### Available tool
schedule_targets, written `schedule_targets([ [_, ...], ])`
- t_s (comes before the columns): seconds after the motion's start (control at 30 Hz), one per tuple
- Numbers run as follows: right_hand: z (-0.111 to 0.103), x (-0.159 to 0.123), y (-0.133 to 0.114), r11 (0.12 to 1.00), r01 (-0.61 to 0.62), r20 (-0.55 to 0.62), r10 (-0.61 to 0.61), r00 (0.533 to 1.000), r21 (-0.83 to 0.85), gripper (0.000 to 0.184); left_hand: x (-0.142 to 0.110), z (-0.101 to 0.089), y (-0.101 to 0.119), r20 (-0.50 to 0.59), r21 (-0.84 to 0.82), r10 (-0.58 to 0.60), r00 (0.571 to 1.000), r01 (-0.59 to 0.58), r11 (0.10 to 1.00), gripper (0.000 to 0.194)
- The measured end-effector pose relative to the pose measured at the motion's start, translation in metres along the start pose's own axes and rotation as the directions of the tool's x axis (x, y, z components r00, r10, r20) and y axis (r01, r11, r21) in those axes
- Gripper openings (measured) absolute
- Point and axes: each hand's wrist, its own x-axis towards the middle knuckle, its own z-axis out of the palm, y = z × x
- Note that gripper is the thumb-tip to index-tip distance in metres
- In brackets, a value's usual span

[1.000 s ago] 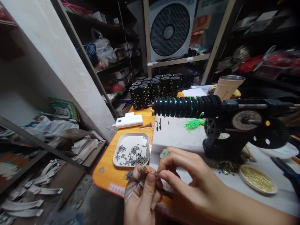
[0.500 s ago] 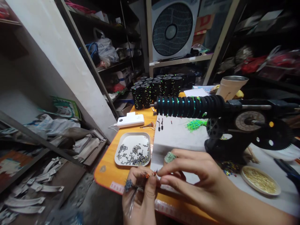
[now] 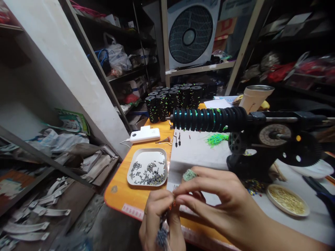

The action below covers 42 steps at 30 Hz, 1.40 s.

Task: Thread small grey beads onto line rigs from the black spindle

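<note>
My left hand (image 3: 161, 218) is closed at the front edge of the table, its thumb and fingers pinching a small red-orange piece (image 3: 171, 206) with dark bits, too tiny to name. Lower in that palm sits a blue-grey cluster (image 3: 162, 237) with something clear and plastic-like beside it. The thumb and forefinger of my right hand (image 3: 217, 197) meet at the upper end of the red-orange piece, touching the left fingertips. A grey-green cluster (image 3: 189, 175) is tucked against the right hand's curled fingers. Exactly what lies between the right fingertips is hidden.
A white tray (image 3: 131, 157) of small grey parts stands on the left, behind it a white power bank (image 3: 144, 135). Black ridged spools (image 3: 209, 118) sit on a machine's shaft. Green strands (image 3: 216, 139), a dish of gold pieces (image 3: 288, 200) and stacked black spools (image 3: 174, 99) are around.
My left hand has turned and closed more, so the red-orange piece now points downward and the blue-grey cluster has swung lower and rightward. My right hand stays nearly in place.
</note>
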Motion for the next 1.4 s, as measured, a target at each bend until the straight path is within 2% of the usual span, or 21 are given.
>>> schedule_targets([
  [0.07,0.001,-0.001,0.001,0.999,0.039,0.008,-0.039,0.999,-0.014,0.009,-0.001,0.000,0.001,-0.014,-0.008,-0.036,0.999,0.036,0.999,0.010],
  [0.13,0.003,-0.003,0.003,0.996,0.089,0.014,-0.089,0.996,-0.031,0.008,0.000,0.000,0.004,-0.008,-0.086,-0.208,0.978,0.206,0.975,0.015],
  [0.17,0.004,-0.004,0.004,0.993,0.110,0.013,-0.109,0.994,-0.035,0.007,0.001,-0.001,0.005,0.023,-0.141,-0.339,0.940,0.339,0.930,0.021],
  [0.23,0.005,-0.005,0.007,0.991,0.130,0.000,-0.130,0.992,-0.035,0.008,0.004,-0.003,0.008,0.148,-0.222,-0.565,0.812,0.584,0.781,0.034],
  [0.27,0.005,-0.005,0.008,0.992,0.123,-0.004,-0.124,0.992,-0.029,0.010,0.007,-0.005,0.009,0.221,-0.244,-0.615,0.757,0.654,0.716,0.037],
  [0.3,0.004,-0.004,0.009,0.994,0.107,-0.003,-0.107,0.994,-0.020,0.011,0.009,-0.006,0.009,0.282,-0.261,-0.622,0.730,0.682,0.683,0.038],
  [0.37,0.001,-0.002,0.010,0.998,0.064,0.023,-0.064,0.998,-0.005,0.011,0.014,-0.009,0.009,0.339,-0.302,-0.574,0.746,0.664,0.684,0.037],
  [0.47,-0.006,0.002,0.014,0.999,0.047,0.071,-0.045,0.996,-0.025,0.010,0.020,-0.015,0.007,0.321,-0.328,-0.560,0.764,0.644,0.691,0.037],
  [0.63,-0.008,0.002,0.018,0.975,0.149,0.122,-0.130,0.984,-0.163,0.014,0.023,-0.022,0.004,0.344,-0.314,-0.590,0.730,0.682,0.661,0.037],
  [0.77,-0.004,0.001,0.016,0.961,0.173,0.139,-0.146,0.980,-0.216,0.016,0.024,-0.023,0.005,0.366,-0.295,-0.621,0.693,0.719,0.629,0.039],
  [1.03,-0.002,0.001,0.015,0.950,0.221,0.128,-0.196,0.972,-0.223,0.013,0.025,-0.022,0.004,0.401,-0.306,-0.608,0.685,0.726,0.616,0.040],
  [1.13,-0.003,0.002,0.012,0.958,0.209,0.112,-0.190,0.975,-0.194,0.007,0.022,-0.022,0.002,0.414,-0.276,-0.625,0.662,0.745,0.607,0.041],
  [1.27,-0.003,0.004,0.007,0.983,0.157,0.101,-0.147,0.984,-0.099,0.011,0.016,-0.019,0.002,0.345,-0.220,-0.699,0.626,0.778,0.588,0.041],
  [1.33,-0.001,0.003,0.006,0.988,0.136,0.100,-0.129,0.987,-0.068,0.012,0.014,-0.017,0.003,0.329,-0.206,-0.698,0.636,0.770,0.604,0.041],
  [1.37,-0.001,0.003,0.006,0.990,0.126,0.106,-0.119,0.987,-0.064,0.011,0.015,-0.017,0.003,0.325,-0.194,-0.676,0.661,0.747,0.636,0.041],
  [1.4,0.000,0.002,0.006,0.990,0.120,0.112,-0.112,0.987,-0.069,0.012,0.016,-0.018,0.003,0.311,-0.176,-0.639,0.703,0.703,0.689,0.040],
])
